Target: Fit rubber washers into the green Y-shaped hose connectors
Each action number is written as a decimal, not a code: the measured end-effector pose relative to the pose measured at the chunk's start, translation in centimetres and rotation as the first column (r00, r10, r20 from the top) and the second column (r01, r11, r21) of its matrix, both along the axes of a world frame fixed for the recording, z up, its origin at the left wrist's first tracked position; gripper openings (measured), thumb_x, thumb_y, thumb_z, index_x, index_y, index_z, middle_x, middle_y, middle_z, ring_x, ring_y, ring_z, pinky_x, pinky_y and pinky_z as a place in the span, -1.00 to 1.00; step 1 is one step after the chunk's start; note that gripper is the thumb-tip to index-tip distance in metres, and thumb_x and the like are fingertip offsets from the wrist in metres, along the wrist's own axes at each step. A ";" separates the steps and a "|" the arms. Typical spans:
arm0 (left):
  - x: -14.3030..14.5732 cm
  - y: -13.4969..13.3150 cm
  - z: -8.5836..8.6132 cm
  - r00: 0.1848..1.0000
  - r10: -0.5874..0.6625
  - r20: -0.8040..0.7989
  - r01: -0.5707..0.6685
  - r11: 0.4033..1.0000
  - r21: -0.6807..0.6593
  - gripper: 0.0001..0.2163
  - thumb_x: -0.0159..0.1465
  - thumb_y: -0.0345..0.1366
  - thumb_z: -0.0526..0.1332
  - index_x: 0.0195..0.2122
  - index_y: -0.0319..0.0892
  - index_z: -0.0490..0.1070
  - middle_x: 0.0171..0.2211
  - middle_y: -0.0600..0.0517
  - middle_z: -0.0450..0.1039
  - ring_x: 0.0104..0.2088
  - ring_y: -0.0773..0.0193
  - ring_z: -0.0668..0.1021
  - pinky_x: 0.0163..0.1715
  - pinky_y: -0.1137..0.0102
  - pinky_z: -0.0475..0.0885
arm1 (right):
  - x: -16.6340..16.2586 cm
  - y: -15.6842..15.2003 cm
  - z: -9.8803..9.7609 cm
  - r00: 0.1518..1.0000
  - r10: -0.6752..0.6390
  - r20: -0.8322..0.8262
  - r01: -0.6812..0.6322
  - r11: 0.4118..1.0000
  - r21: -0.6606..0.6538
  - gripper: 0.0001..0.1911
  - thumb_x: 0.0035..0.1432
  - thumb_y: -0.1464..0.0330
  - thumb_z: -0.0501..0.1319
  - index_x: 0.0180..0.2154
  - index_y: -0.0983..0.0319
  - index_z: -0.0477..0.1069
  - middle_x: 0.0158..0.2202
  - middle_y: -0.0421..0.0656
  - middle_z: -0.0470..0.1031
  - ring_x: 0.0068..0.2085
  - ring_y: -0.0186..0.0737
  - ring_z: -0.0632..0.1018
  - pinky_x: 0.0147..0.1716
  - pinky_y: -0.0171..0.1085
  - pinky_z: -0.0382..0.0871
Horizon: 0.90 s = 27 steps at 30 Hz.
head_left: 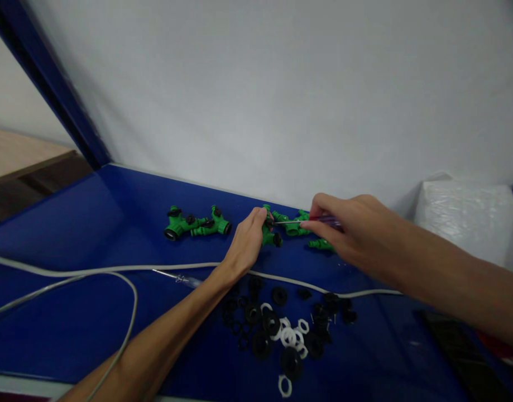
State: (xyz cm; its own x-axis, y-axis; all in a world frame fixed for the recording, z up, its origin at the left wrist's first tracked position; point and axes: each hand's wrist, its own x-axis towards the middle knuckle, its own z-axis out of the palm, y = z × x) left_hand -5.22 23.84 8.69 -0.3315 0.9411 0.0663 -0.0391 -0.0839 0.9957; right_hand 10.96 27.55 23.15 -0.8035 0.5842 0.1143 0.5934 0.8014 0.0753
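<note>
My left hand (248, 239) is closed around a green hose splitter (267, 237) with black fittings, holding it just above the blue tabletop. In my right hand (344, 223) is a screwdriver (332, 221); its thin metal shaft points left and its tip meets the black part of the splitter. The fingers of my right hand wrap the handle, which partly hides it. Behind the shaft lie more green splitters (293, 228), and another green piece (320, 244) shows below my right hand. To the left, two green splitters (178, 224) with black valves rest side by side.
Loose black rings (261, 344), white rings (288, 336) and small black parts (321, 318) lie scattered in front. A pale cable (156, 268) crosses the table (126, 201). A second screwdriver (185, 279) lies near my left forearm. A plastic-wrapped package (465, 218) stands at right.
</note>
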 end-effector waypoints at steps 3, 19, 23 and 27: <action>0.0 -0.1 0.2 1.000 -0.004 -0.018 0.004 1.000 0.000 -0.66 0.42 -0.01 -0.01 -0.28 -0.14 0.39 -0.47 0.10 0.33 -0.56 0.35 0.27 -0.57 0.48 0.18 | 0.0 0.3 -0.2 0.993 -0.066 -0.094 0.060 0.996 -0.071 -0.81 0.29 0.34 0.19 -0.41 0.19 0.40 -0.53 -0.20 0.52 -0.54 -0.26 0.47 -0.54 -0.29 0.21; -0.1 0.1 -0.4 0.998 -0.044 -0.037 0.044 0.999 0.017 -0.64 0.43 0.01 -0.01 -0.35 -0.12 0.35 -0.50 0.11 0.29 -0.53 0.32 0.28 -0.51 0.44 0.23 | 0.8 -1.0 -0.2 0.796 0.385 0.467 -0.596 0.636 0.491 -0.79 0.22 0.62 0.09 -0.23 0.26 0.42 -0.42 -0.12 0.42 -0.39 -0.15 0.40 -0.38 -0.21 0.17; -0.2 0.2 -0.4 0.997 -0.008 -0.075 0.009 1.000 0.013 -0.63 0.45 -0.01 -0.04 -0.33 -0.13 0.37 -0.46 0.09 0.35 -0.50 0.30 0.32 -0.47 0.42 0.28 | 1.0 -0.6 -0.6 0.799 0.410 0.439 -0.584 0.702 0.407 -0.80 0.20 0.63 0.14 -0.21 0.26 0.41 -0.40 -0.13 0.47 -0.42 -0.17 0.44 -0.40 -0.21 0.19; 0.0 0.0 -0.2 0.994 -0.002 -0.112 0.004 1.000 0.023 -0.63 0.45 -0.01 -0.06 -0.31 -0.12 0.38 -0.48 0.10 0.31 -0.48 0.28 0.35 -0.44 0.40 0.30 | 1.1 -0.2 -1.1 0.885 0.321 0.338 -0.405 0.889 0.213 -0.84 0.25 0.60 0.17 -0.24 0.23 0.38 -0.45 -0.18 0.48 -0.55 -0.26 0.45 -0.55 -0.25 0.05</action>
State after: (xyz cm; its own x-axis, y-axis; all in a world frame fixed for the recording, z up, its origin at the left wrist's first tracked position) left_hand -5.26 23.89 8.45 -0.3178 0.9399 0.1246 0.0722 -0.1070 0.9916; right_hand 12.03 27.37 22.04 -0.9736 0.2242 -0.0419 0.1834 0.8788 0.4405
